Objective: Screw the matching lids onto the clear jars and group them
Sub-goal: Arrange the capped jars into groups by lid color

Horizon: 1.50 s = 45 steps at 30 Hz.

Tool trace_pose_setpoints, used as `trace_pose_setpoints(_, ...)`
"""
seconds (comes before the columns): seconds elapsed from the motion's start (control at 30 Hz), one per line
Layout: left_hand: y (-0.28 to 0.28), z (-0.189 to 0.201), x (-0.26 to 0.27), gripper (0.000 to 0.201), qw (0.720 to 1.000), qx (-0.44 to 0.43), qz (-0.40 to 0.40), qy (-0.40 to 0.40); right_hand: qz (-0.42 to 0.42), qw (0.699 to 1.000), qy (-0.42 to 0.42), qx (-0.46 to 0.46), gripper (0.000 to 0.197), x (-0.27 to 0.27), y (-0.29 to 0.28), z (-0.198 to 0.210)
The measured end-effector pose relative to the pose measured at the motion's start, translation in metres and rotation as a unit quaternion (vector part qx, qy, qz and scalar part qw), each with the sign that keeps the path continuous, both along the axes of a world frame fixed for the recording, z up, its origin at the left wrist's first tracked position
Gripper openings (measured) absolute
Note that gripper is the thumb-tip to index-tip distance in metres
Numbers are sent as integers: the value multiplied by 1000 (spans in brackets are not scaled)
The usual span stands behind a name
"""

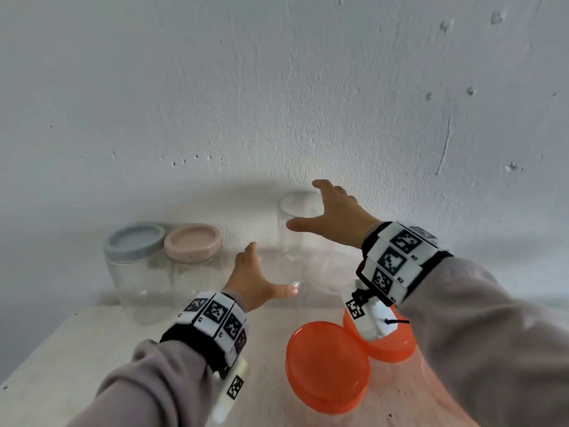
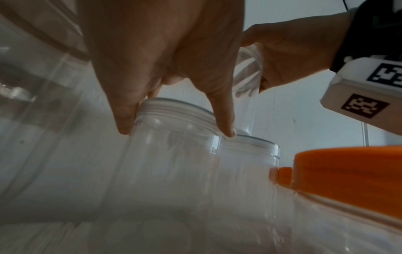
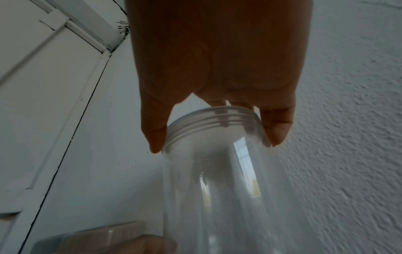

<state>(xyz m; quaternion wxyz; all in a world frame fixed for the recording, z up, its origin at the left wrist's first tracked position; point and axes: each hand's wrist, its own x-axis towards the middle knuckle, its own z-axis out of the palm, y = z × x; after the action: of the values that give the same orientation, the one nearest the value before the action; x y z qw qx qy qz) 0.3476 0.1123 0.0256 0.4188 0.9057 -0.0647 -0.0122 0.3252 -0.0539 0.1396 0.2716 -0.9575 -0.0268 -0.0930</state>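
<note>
Several clear jars stand on a pale table (image 1: 77, 349) by the wall. My left hand (image 1: 271, 269) reaches over a short open jar (image 1: 278, 280); in the left wrist view its thumb and a finger (image 2: 226, 127) grip the threaded neck of that jar (image 2: 174, 154). My right hand (image 1: 303, 204) spans the mouth of a taller open jar (image 1: 292, 241) behind it. In the right wrist view its thumb and a finger (image 3: 276, 130) hold the threaded neck of that jar (image 3: 206, 189). A third open jar (image 1: 335, 272) stands to the right of the short one.
At the left stand two closed jars, one with a grey-blue lid (image 1: 134, 241) and one with a pink lid (image 1: 192, 241). Two jars with orange lids (image 1: 328, 362) (image 1: 388, 340) stand nearest me, under my right wrist. The white wall is close behind.
</note>
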Motion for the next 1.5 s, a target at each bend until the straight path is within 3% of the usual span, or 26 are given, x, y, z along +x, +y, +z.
trace_pose_setpoints(0.2,5,0,-2,128,1000,0,-4,12,1,998,70,-7,125,-1,-20,-1)
trace_pose_setpoints(0.3,7,0,-8,115,1000,19,20,0,-34,985,149,-75,124,-5,-43,-6)
trace_pose_setpoints(0.37,7,-1,-12,104,999,16,38,2,-43,967,208,-143,112,-8,-52,-16)
trace_pose_setpoints(0.43,7,-3,-15,102,999,-8,42,10,-31,947,249,-203,85,-9,-54,-27)
trace_pose_setpoints(0.53,7,-6,-18,101,998,-50,41,4,-2,933,286,-220,47,-6,-54,-39)
trace_pose_setpoints(0.6,6,-8,-20,96,997,-57,47,-8,11,932,289,-219,39,-3,-52,-44)
trace_pose_setpoints(0.8,9,-11,-23,77,994,-42,93,-38,31,937,267,-222,47,7,-40,-51)
trace_pose_setpoints(0.97,14,-11,-25,84,991,-41,118,-42,35,941,253,-220,60,10,-28,-53)
trace_pose_setpoints(1.2,14,-7,-27,82,989,-57,133,-36,35,943,246,-221,63,11,-22,-53)
trace_pose_setpoints(1.5,8,-2,-32,72,988,3,144,-51,19,940,246,-237,68,7,-18,-54)
